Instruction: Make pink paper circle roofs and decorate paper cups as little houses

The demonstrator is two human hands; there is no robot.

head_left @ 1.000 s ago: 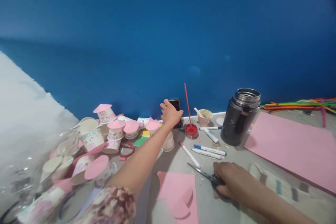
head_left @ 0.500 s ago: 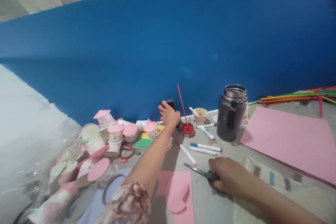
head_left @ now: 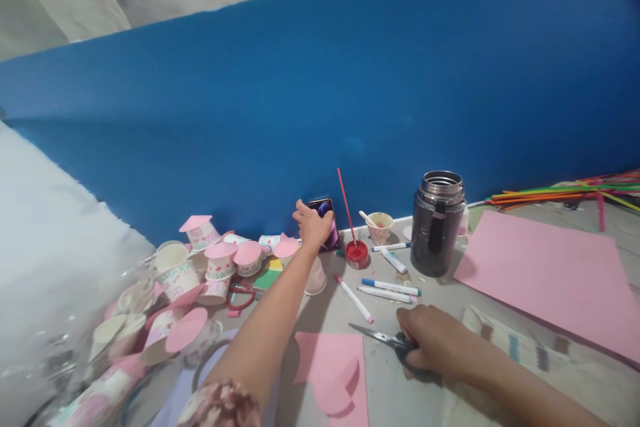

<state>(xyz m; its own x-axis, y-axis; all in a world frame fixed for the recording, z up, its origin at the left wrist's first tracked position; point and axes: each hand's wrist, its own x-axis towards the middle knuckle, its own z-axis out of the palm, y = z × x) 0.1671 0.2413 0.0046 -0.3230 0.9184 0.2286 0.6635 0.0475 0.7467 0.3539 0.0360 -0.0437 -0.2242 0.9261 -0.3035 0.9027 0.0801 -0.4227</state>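
My left hand (head_left: 311,225) reaches far across the table and its fingers touch a phone (head_left: 325,230) that leans upright against the blue wall; the screen glows purple. My right hand (head_left: 434,345) rests low on the table with its fingers closed around the handles of a pair of scissors (head_left: 383,339), blades pointing left. In front of me lies a pink paper sheet (head_left: 333,367) with a cut pink circle on it.
Several paper cups with pink paper lids (head_left: 220,260) crowd the left side. A red paint pot with a brush (head_left: 357,253), several markers (head_left: 390,287), a dark steel flask (head_left: 436,223), a large pink sheet (head_left: 545,273) and coloured sticks (head_left: 565,193) lie to the right.
The phone's screen has lit up purple under my left fingers. The view has tilted a little; my right hand has stayed on the scissors.
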